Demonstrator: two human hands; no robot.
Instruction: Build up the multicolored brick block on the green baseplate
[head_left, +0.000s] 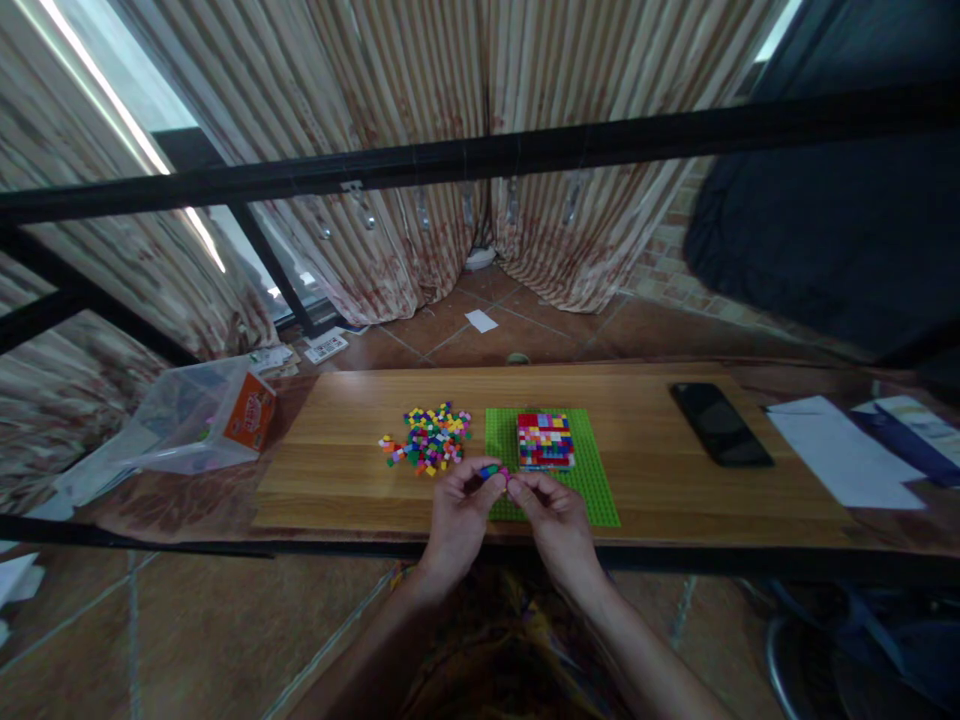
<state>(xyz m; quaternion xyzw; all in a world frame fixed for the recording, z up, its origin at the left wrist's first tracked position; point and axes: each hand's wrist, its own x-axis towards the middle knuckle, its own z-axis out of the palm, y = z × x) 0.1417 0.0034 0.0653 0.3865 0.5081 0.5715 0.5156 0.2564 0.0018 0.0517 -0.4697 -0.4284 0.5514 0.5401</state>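
Observation:
My left hand (463, 510) and my right hand (553, 515) meet over the near edge of a green baseplate (596, 490). Between their fingertips is a short row of small toy bricks (492, 472), with green, blue and pink showing. Both hands pinch it, the right at its pink end. Just beyond my right hand, a block built of many coloured bricks (546, 442) stands on the baseplate. Left of the plate lies a loose pile of small coloured bricks (435, 438), close to my left hand. Fingers partly cover the held bricks.
The wooden board (337, 430) carries all of this, with a black phone (720, 424) at its right. A clear plastic box (195, 415) with an orange label stands to the left. White papers (840, 455) lie on the right. A black metal bar (450, 158) crosses beyond the table.

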